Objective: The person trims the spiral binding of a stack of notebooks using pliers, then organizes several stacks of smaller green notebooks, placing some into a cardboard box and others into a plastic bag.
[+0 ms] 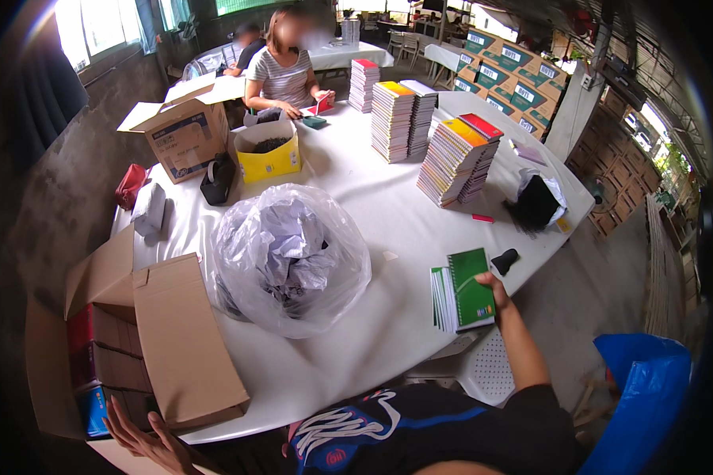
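Note:
My right hand [495,290] grips a green spiral notebook [469,273] by its right edge, thumb on the cover and fingers hidden below. Under and beside it at the near right table edge, more notebooks [444,301] fan out. At the lower left, my left hand [146,437] is open, fingers stretched out at the inside of an open cardboard box [186,336]. Packed in that box are stacks with red sides [85,328] and a blue-sided stack [97,412]; my fingers lie by the blue one. Whether they touch it I cannot tell.
A clear plastic bag [345,269] of crumpled paper sits mid-table. Tall notebook stacks [451,162], a yellow bin [269,164], another open carton [186,146] and a bag of black pieces [539,202] stand beyond. Across the table a person [281,75] handles a red item. A white plastic stool [483,368] is below.

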Tool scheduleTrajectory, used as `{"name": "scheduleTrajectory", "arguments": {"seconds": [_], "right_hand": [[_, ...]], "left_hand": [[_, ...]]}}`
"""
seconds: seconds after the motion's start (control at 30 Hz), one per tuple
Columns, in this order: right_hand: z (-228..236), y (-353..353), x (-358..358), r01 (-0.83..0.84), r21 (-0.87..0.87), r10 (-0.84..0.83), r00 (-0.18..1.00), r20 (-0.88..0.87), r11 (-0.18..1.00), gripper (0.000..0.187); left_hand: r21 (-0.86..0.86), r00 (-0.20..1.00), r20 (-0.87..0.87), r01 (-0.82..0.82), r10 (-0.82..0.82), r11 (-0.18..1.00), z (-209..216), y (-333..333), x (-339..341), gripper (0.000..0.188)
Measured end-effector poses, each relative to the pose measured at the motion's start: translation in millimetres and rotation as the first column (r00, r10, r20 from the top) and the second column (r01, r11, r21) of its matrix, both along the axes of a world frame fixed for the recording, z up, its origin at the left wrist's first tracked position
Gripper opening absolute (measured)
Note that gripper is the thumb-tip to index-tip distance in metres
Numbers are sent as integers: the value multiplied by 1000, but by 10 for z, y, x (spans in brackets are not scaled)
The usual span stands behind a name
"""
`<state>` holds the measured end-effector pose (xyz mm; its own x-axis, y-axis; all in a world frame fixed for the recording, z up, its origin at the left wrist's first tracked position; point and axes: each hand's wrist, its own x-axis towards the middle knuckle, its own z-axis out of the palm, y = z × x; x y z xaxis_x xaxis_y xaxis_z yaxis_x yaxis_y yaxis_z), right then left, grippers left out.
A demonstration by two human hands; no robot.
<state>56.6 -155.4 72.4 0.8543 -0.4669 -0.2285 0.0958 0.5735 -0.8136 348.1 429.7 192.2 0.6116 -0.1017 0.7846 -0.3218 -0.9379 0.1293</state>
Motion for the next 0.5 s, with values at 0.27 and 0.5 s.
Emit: {"name": "scheduleTrajectory", "arguments": {"seconds": [0.27,0.5], "right_hand": [[-572,-617,897,-152,145,182,959,-219,978,48],[-457,-764,1212,-445,163,474,826,-304,880,44]], "left_hand": [[-197,984,-163,-104,72,975,-145,-7,-33,53],[-121,981,-159,-135,115,983,-123,2,-54,50]]}}
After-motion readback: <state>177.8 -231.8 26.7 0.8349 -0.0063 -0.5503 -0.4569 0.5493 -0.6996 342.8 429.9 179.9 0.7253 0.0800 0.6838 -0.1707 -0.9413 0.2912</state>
